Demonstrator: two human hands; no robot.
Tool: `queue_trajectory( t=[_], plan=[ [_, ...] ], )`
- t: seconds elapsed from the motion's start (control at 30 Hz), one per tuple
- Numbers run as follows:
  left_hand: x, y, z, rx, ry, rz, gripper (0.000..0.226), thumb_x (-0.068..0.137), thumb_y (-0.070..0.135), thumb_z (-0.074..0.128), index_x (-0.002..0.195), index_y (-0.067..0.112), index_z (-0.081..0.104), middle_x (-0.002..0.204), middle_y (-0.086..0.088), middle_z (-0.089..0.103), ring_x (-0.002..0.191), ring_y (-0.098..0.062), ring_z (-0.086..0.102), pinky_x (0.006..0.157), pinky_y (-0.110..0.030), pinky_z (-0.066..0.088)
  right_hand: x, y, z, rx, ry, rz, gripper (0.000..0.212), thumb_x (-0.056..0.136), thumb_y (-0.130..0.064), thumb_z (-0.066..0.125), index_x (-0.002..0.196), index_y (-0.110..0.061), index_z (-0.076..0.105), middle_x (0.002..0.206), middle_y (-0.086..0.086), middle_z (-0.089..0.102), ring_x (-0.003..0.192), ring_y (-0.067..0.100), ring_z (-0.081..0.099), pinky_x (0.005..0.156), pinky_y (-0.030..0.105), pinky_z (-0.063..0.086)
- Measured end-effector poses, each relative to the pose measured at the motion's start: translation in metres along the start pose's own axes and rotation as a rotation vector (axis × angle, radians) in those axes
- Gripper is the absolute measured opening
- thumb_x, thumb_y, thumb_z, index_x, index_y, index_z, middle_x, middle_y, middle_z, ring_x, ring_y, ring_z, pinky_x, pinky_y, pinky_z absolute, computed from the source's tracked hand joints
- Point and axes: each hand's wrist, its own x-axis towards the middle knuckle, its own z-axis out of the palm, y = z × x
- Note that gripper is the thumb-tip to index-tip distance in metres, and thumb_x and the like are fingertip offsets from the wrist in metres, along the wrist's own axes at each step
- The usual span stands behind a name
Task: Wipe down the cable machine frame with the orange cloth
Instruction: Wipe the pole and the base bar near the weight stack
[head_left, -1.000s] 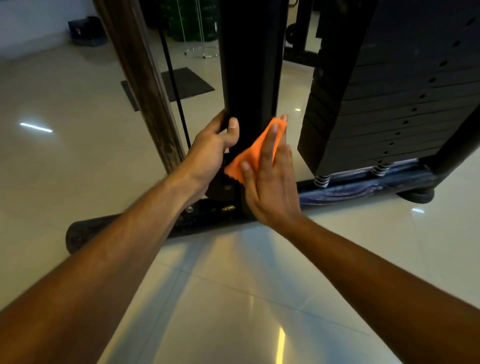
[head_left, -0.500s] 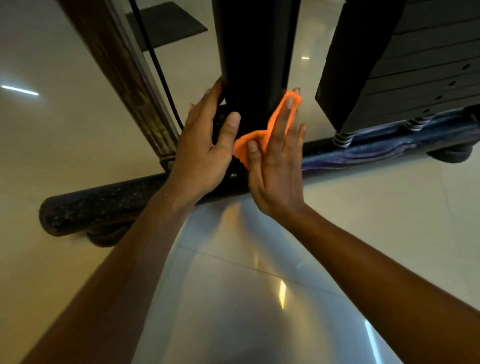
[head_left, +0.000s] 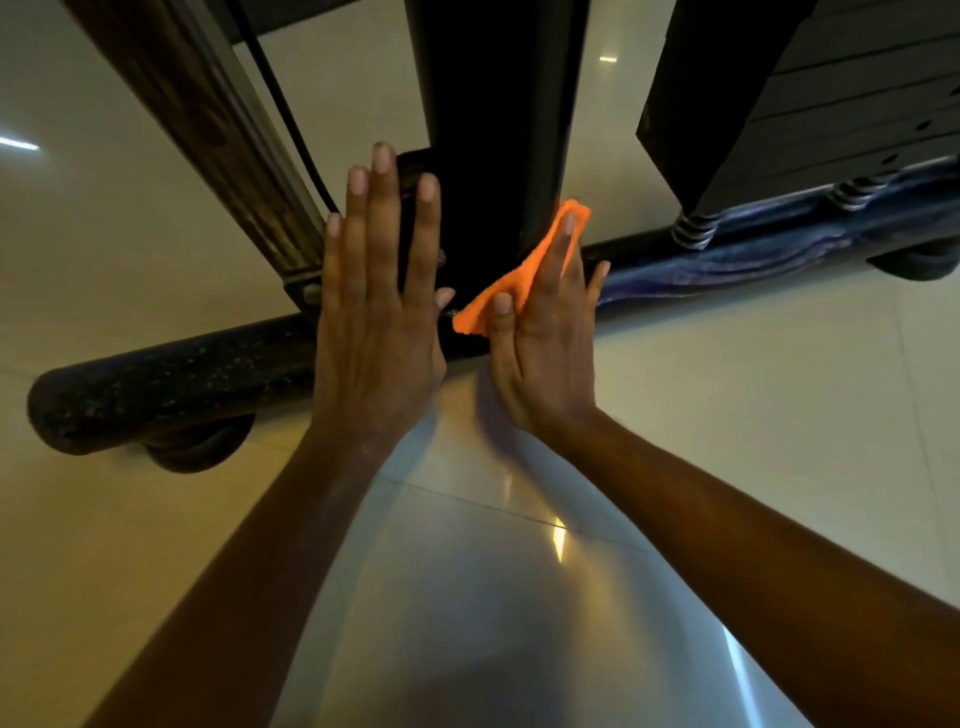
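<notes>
The cable machine's black upright post (head_left: 493, 119) rises from a speckled black base tube (head_left: 171, 379) lying across the floor. My right hand (head_left: 545, 338) presses the orange cloth (head_left: 519, 275) flat against the post's lower right side, with the thumb pinning the cloth's lower corner. My left hand (head_left: 376, 306) is spread flat with straight fingers in front of the post's lower left side and holds nothing. The foot of the post, where it meets the base, is hidden behind both hands.
A worn brown slanted strut (head_left: 208, 119) and a thin black cable (head_left: 291, 130) run down at the left. The black weight stack (head_left: 831, 98) sits on springs (head_left: 693, 228) at the right. A rubber foot (head_left: 197, 447) supports the base tube. The floor (head_left: 727, 415) is glossy tile.
My left hand has let go of the post and opened flat with its fingers straight. My right hand slid the orange cloth further down the post. The view has come closer to the base.
</notes>
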Motion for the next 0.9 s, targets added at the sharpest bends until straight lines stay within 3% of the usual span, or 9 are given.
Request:
queue_trajectory(
  t=[0.13, 0.27, 0.4, 0.5, 0.57, 0.63, 0.73, 0.8, 0.9],
  plan=[
    [-0.028, -0.001, 0.02, 0.142, -0.037, -0.013, 0.076, 0.117, 0.043, 0.036, 0.17, 0.01, -0.007, 0.178, -0.019, -0.008, 0.164, -0.033, -0.01, 0.133, -0.05, -0.006, -0.011, 0.038, -0.003, -0.312, -0.105, -0.194, 0.104, 0.112, -0.056, 0.047, 0.16, -0.029, -0.041, 0.173, 0.039, 0.005, 0.165, 0.051, 0.008, 0.128, 0.075, 0.004],
    [-0.048, -0.003, 0.039, 0.153, -0.067, -0.056, 0.076, 0.118, 0.045, 0.031, 0.168, 0.01, -0.016, 0.173, -0.008, -0.025, 0.161, -0.025, -0.019, 0.132, -0.048, -0.011, -0.023, 0.058, -0.007, -0.39, -0.179, -0.276, 0.103, 0.112, -0.057, 0.048, 0.161, -0.031, -0.038, 0.173, 0.027, 0.003, 0.164, 0.052, 0.004, 0.128, 0.076, 0.005],
    [-0.049, -0.002, 0.045, 0.127, -0.046, -0.059, 0.075, 0.118, 0.043, 0.03, 0.167, 0.009, -0.016, 0.179, -0.016, -0.003, 0.161, -0.026, -0.016, 0.132, -0.05, -0.011, -0.022, 0.021, 0.014, -0.185, -0.015, -0.031, 0.086, 0.115, -0.045, 0.041, 0.169, -0.01, -0.016, 0.177, 0.028, 0.002, 0.166, 0.047, 0.004, 0.13, 0.072, 0.0],
    [-0.049, -0.001, 0.045, 0.127, -0.054, -0.066, 0.076, 0.118, 0.043, 0.03, 0.166, 0.009, -0.018, 0.178, -0.017, -0.004, 0.16, -0.025, -0.019, 0.131, -0.049, -0.014, -0.017, -0.012, 0.028, -0.015, 0.113, 0.183, 0.079, 0.114, -0.041, 0.036, 0.168, -0.002, -0.006, 0.179, 0.026, 0.0, 0.167, 0.042, -0.001, 0.13, 0.07, -0.006],
    [-0.049, -0.002, 0.045, 0.121, -0.064, -0.064, 0.076, 0.118, 0.043, 0.029, 0.166, 0.009, -0.019, 0.178, -0.017, -0.006, 0.16, -0.025, -0.021, 0.13, -0.05, -0.015, -0.017, 0.0, 0.023, -0.102, 0.073, 0.103, 0.087, 0.113, -0.047, 0.04, 0.167, -0.003, -0.011, 0.176, 0.032, 0.002, 0.166, 0.048, 0.003, 0.13, 0.07, -0.008],
    [-0.048, -0.002, 0.045, 0.119, -0.07, -0.061, 0.075, 0.118, 0.043, 0.028, 0.166, 0.01, -0.02, 0.178, -0.017, -0.007, 0.16, -0.026, -0.022, 0.131, -0.05, -0.013, -0.02, 0.031, 0.012, -0.311, -0.038, -0.103, 0.101, 0.112, -0.054, 0.046, 0.166, -0.011, -0.027, 0.173, 0.034, 0.005, 0.163, 0.052, 0.01, 0.13, 0.07, -0.007],
    [-0.048, -0.003, 0.045, 0.123, -0.074, -0.058, 0.075, 0.118, 0.043, 0.027, 0.166, 0.01, -0.02, 0.178, -0.016, -0.008, 0.16, -0.026, -0.022, 0.131, -0.05, -0.013, -0.022, 0.061, 0.0, -0.462, -0.159, -0.256, 0.105, 0.112, -0.058, 0.046, 0.161, -0.022, -0.038, 0.173, 0.027, 0.003, 0.163, 0.052, 0.011, 0.129, 0.072, -0.005],
    [-0.048, -0.002, 0.044, 0.124, -0.075, -0.067, 0.074, 0.118, 0.043, 0.027, 0.166, 0.01, -0.02, 0.178, -0.016, -0.008, 0.16, -0.026, -0.022, 0.131, -0.051, -0.014, -0.024, 0.051, 0.005, -0.408, -0.121, -0.201, 0.094, 0.114, -0.058, 0.038, 0.166, -0.02, -0.031, 0.174, 0.027, 0.005, 0.163, 0.05, 0.011, 0.129, 0.073, -0.003],
    [-0.048, 0.001, 0.044, 0.102, -0.073, -0.081, 0.074, 0.119, 0.041, 0.027, 0.166, 0.009, -0.019, 0.178, -0.017, -0.007, 0.16, -0.027, -0.02, 0.131, -0.052, -0.012, -0.023, 0.015, 0.024, -0.198, 0.054, 0.045, 0.08, 0.114, -0.058, 0.023, 0.168, -0.005, -0.004, 0.176, 0.03, 0.011, 0.165, 0.047, 0.01, 0.129, 0.073, 0.0]
  ],
)
